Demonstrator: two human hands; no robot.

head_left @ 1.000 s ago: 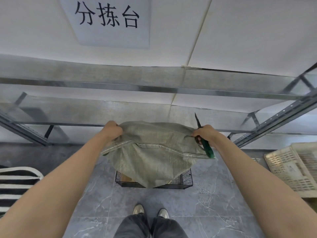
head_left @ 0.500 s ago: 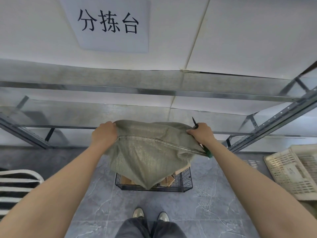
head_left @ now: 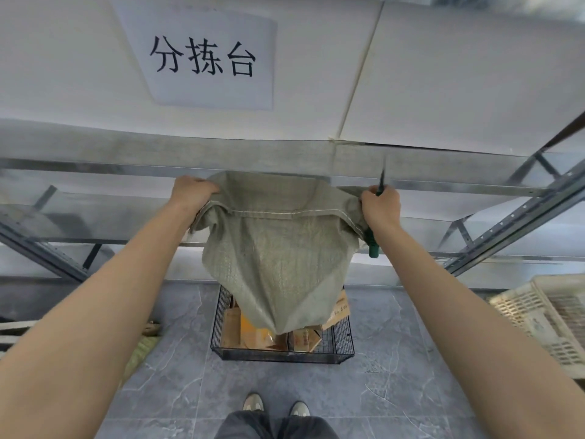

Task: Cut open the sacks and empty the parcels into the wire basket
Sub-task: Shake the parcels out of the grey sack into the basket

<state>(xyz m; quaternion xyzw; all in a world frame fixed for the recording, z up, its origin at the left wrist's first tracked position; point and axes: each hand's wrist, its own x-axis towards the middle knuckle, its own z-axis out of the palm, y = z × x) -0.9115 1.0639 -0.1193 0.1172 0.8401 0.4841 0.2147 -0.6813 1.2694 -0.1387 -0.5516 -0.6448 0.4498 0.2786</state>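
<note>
arms: I see left hand (head_left: pixel 193 193), right hand (head_left: pixel 381 207) and forearms (head_left: pixel 104 296) bare | legs: dark grey trousers (head_left: pixel 275 426) | feet: pale grey-white shoes (head_left: pixel 253 402)

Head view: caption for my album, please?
Left hand and right hand hold a sack over parcels in the wire basket.

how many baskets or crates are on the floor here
2. The black wire basket sits under the hanging sack; a white plastic crate lies at the right edge, partly cut off. More may be out of view.
</note>
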